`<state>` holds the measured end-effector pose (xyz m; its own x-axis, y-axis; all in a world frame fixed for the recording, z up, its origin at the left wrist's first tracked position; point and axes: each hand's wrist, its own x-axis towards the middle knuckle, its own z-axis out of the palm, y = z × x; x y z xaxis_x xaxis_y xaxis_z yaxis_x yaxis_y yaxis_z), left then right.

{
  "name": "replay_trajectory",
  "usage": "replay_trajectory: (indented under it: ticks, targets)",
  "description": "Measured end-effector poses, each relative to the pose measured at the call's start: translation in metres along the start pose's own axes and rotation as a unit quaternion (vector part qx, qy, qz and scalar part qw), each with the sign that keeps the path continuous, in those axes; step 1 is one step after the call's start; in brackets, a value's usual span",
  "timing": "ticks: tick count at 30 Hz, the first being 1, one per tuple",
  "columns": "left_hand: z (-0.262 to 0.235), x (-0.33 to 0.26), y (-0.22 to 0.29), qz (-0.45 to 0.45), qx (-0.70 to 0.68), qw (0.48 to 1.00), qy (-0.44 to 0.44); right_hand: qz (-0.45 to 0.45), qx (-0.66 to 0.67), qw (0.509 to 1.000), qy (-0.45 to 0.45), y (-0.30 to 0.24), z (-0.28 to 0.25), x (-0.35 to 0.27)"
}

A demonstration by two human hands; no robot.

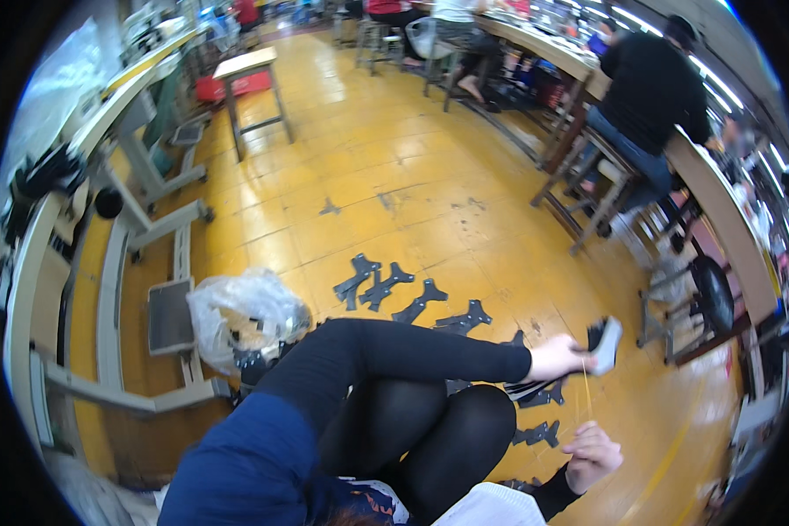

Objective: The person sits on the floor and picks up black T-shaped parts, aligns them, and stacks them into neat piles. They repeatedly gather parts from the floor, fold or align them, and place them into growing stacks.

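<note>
My left hand (pixel 557 358) is closed around a bundle of flat black pieces with a pale grey end (pixel 606 349). A thin yellow band (pixel 586 394), which looks like a rubber band, stretches from that bundle down to my right hand (pixel 594 456). The fingers of my right hand are curled in on the band. On the floor ahead, small stacks of black Y-shaped pieces (pixel 422 301) lie spaced out in a curved row. More of these black pieces (pixel 539 433) rest beside my right hand, and my left arm and knees hide part of the row.
A clear plastic bag (pixel 241 307) with dark pieces stands left of my knees, beside metal table legs and a pedal (pixel 170 316). Farther off is a wooden stool (pixel 245 63). To the right, a person in black (pixel 653 83) sits at a long workbench (pixel 728 215).
</note>
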<state>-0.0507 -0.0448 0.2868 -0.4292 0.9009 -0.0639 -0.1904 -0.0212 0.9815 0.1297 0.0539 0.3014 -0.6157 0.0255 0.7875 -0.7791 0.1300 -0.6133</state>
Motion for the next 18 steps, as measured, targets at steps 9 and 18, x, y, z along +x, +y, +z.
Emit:
replay_trajectory:
  ticks: [9, 18]
  targets:
    - [0.014, -0.021, 0.044, 0.014, -0.103, 0.989, -0.109, 0.048, 0.505, 0.774, 0.38, 0.044, -0.031, -0.006]
    - [-0.01, -0.015, 0.047, -0.152, 0.162, 0.939, -0.262, 0.267, 0.125, 0.931, 0.214, 0.026, -0.017, 0.005]
